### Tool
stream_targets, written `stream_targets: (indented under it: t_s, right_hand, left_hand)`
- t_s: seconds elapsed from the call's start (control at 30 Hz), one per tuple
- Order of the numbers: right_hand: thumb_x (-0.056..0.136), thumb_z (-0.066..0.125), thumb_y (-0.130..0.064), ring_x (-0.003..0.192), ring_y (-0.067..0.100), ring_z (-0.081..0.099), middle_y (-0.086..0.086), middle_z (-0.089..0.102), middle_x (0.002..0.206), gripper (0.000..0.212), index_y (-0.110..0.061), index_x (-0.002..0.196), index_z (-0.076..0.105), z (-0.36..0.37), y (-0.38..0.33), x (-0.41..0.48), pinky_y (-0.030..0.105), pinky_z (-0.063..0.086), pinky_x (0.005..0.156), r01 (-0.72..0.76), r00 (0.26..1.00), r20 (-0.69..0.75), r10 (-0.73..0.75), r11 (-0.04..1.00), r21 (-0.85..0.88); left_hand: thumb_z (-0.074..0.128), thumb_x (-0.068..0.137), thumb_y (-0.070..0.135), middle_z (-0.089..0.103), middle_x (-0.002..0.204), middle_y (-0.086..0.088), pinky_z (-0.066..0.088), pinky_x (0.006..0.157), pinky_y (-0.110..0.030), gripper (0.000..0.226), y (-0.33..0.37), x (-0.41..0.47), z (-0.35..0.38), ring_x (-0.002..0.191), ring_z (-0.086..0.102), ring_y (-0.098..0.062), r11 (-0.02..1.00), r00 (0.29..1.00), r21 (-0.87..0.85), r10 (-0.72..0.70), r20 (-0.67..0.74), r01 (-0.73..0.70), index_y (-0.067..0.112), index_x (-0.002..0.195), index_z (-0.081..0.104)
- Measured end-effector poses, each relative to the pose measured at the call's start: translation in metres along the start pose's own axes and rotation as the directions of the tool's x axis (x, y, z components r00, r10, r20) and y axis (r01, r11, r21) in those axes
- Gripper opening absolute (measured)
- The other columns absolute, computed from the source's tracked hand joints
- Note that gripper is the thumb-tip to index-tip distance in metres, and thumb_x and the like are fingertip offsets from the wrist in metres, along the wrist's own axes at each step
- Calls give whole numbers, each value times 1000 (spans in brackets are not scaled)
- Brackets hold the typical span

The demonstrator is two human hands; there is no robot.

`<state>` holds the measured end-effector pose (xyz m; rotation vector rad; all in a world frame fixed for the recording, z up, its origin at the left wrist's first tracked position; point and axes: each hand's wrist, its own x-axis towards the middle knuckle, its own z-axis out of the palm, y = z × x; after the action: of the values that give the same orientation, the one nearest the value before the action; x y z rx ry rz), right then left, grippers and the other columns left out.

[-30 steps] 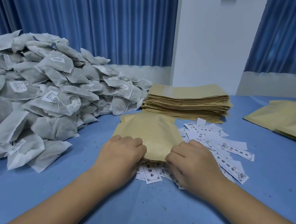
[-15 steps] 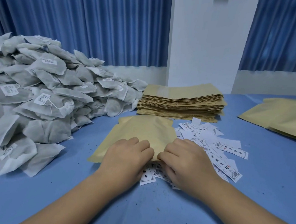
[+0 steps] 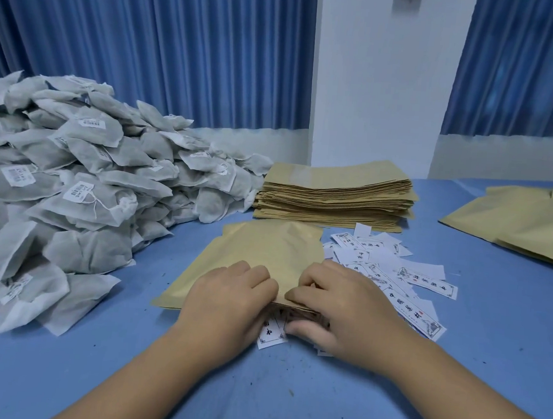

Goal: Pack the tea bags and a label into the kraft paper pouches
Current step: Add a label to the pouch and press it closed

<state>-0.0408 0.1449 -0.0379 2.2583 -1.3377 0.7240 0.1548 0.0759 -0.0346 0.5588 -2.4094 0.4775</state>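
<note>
Both hands cover the near edge of a flat, matte kraft pouch (image 3: pixel 265 257) lying on the blue table (image 3: pixel 486 371), hiding its mouth. The left hand (image 3: pixel 229 301) curls its fingers over that edge. The right hand (image 3: pixel 343 309) pinches it, thumb underneath. Slim white printed labels (image 3: pixel 410 290) lie partly beneath. A heap of soft grey tea bags (image 3: pixel 74 179) is cut off at the left.

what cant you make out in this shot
Head view only.
- pouch mouth: covered by left hand and right hand; contents unknown.
- labels: some hidden under the pouch and hands.
- tea bags: pile cut off by left edge; tag print too small.
- side pouches: cut off by right edge.
</note>
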Motion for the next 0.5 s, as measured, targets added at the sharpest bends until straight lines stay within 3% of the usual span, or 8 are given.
stream_targets:
  t_s: [0.07, 0.17, 0.23, 0.3, 0.33, 0.4, 0.43, 0.5]
  right_hand:
    - [72, 81, -32, 69, 19, 55, -4, 60, 82, 19, -24, 88, 75, 0, 3, -1, 21, 34, 55, 16, 1000, -13, -16, 999, -49]
    - [63, 84, -15, 60, 19, 56, -3, 62, 80, 29, -26, 88, 76, -1, 5, -3, 21, 34, 48, -49, 997, -53, 47, 998, -42]
    - [65, 76, -11, 55, 15, 53, -4, 64, 88, 32, -27, 93, 76, -1, 5, -6, 20, 34, 48, -118, 992, -49, 119, 993, 22]
    - [72, 65, -9, 63, 10, 56, -10, 63, 108, 39, -31, 103, 74, 0, 6, -7, 18, 38, 56, -202, 978, -22, 208, 966, 162]
    - [75, 60, -8, 73, 5, 58, -16, 59, 118, 44, -33, 109, 72, 1, 7, -7, 15, 38, 62, -239, 969, 0, 246, 943, 232]
    - [79, 56, -3, 97, -5, 53, -29, 48, 127, 52, -36, 117, 68, 6, 6, -7, 5, 35, 74, -274, 960, 38, 277, 905, 326]
    - [80, 55, 1, 106, -8, 50, -33, 44, 128, 55, -36, 119, 67, 8, 5, -6, 1, 34, 79, -285, 957, 54, 285, 889, 358]
    - [81, 54, 5, 115, -8, 47, -35, 42, 129, 57, -34, 120, 66, 9, 3, -4, -1, 32, 86, -295, 954, 66, 292, 874, 387]
  left_hand:
    - [47, 82, 27, 62, 74, 2, 45, 45, -33, 24, -7, -6, -3, 60, 57, -24, 999, 1000, -44, -10, 5, 10, 15, 75, 67]
    - [47, 85, 33, 65, 86, 3, 48, 58, -33, 29, -22, -21, -8, 70, 61, -23, 999, 999, -45, -27, 44, 29, 17, 89, 71]
    - [51, 81, 30, 64, 90, 3, 43, 64, -33, 26, -35, -36, -10, 75, 62, -24, 988, 987, -15, -150, 63, 151, 18, 92, 71]
    - [61, 78, 20, 64, 97, 2, 42, 69, -34, 22, -45, -48, -11, 82, 62, -25, 919, 920, -52, -390, 50, 392, 19, 98, 70]
    - [65, 79, 15, 63, 101, 4, 43, 72, -34, 25, -47, -52, -11, 87, 62, -21, 830, 841, -135, -538, 59, 541, 20, 104, 68]
    - [69, 80, 14, 62, 108, 8, 43, 76, -27, 38, -48, -56, -10, 87, 61, -6, 523, 612, -431, -786, 91, 735, 26, 115, 58]
    - [70, 80, 14, 63, 110, 7, 46, 78, -27, 44, -48, -55, -10, 83, 63, -2, 314, 498, -607, -853, 158, 730, 29, 118, 54]
    - [65, 83, 7, 64, 114, 2, 53, 83, -32, 48, -45, -52, -13, 87, 70, -9, -121, 368, -859, -867, 336, 498, 25, 125, 50]
